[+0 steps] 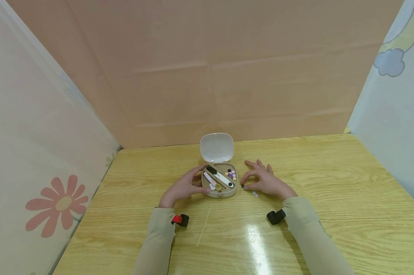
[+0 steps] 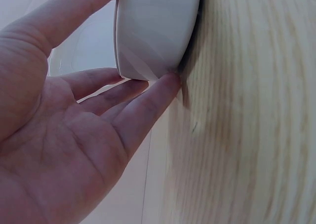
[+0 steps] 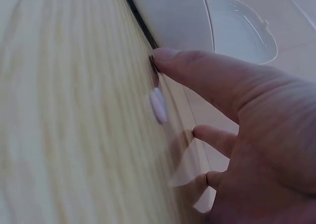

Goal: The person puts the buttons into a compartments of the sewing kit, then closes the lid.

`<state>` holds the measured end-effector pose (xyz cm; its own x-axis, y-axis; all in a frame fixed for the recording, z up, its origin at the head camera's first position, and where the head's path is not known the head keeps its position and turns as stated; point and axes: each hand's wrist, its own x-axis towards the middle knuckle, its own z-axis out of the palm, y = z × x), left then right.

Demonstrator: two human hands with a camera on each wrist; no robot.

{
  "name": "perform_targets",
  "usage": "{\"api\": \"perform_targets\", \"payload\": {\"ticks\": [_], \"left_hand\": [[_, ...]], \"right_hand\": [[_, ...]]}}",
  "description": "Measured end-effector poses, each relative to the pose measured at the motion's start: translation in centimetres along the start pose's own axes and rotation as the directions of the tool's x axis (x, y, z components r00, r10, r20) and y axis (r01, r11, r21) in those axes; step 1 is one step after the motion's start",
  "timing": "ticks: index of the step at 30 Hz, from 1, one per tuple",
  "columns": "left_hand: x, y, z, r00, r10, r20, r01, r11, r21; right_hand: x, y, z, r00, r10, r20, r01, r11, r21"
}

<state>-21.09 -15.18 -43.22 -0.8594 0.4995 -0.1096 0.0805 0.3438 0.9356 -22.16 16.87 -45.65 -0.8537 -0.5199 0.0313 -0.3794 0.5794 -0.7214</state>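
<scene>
An open sewing box (image 1: 224,194) stands on the table, its clear lid (image 1: 217,148) tipped back. My left hand (image 1: 184,187) grips its left side, thumb at the front and fingers round the back; in the left wrist view the fingertips touch the box's pale wall (image 2: 153,31). Right of the box, my right hand (image 1: 267,183) pinches a small black button (image 1: 242,186) at the tabletop between thumb and index finger, the other fingers spread. Pale buttons (image 1: 255,194) lie beneath that hand; one whitish-pink button (image 3: 158,105) shows near the thumb in the right wrist view.
Inside the box are a black-and-white long-handled tool (image 1: 224,178), a pinkish strip (image 1: 210,178), a gold ring-like piece (image 1: 218,187) and several coloured buttons (image 1: 231,174). A thin pale strand (image 1: 204,225) lies on the table (image 1: 124,229). A pinkish backdrop (image 1: 207,95) stands behind.
</scene>
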Motion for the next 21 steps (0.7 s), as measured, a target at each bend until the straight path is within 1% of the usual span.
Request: {"api": "perform_targets", "payload": {"ticks": [5, 9, 13, 16, 21], "left_hand": [[-0.1, 0.4, 0.0, 1.000, -0.005, 0.025, 0.005, 1.000, -0.014], [-0.6, 1.8, -0.1, 0.999, -0.005, 0.043, 0.006, 1.000, -0.020], [-1.2, 2.9, 0.0, 0.999, 0.003, 0.039, -0.002, 1.000, -0.019], [-1.3, 3.1, 0.0, 0.999, 0.010, 0.035, -0.009, 1.000, -0.023], [-1.2, 2.9, 0.0, 0.999, 0.008, 0.044, -0.007, 1.000, -0.026]], "right_hand": [[0.1, 0.0, 0.2, 1.000, 0.000, -0.001, 0.000, 1.000, 0.005], [0.1, 0.0, 0.2, 1.000, 0.008, 0.000, -0.008, 1.000, 0.003], [0.2, 0.1, 0.2, 1.000, 0.009, -0.005, -0.009, 1.000, -0.016], [0.3, 0.1, 0.1, 1.000, 0.009, -0.008, -0.009, 1.000, -0.025], [0.3, 0.0, 0.1, 1.000, 0.017, -0.009, -0.017, 1.000, -0.019]]}}
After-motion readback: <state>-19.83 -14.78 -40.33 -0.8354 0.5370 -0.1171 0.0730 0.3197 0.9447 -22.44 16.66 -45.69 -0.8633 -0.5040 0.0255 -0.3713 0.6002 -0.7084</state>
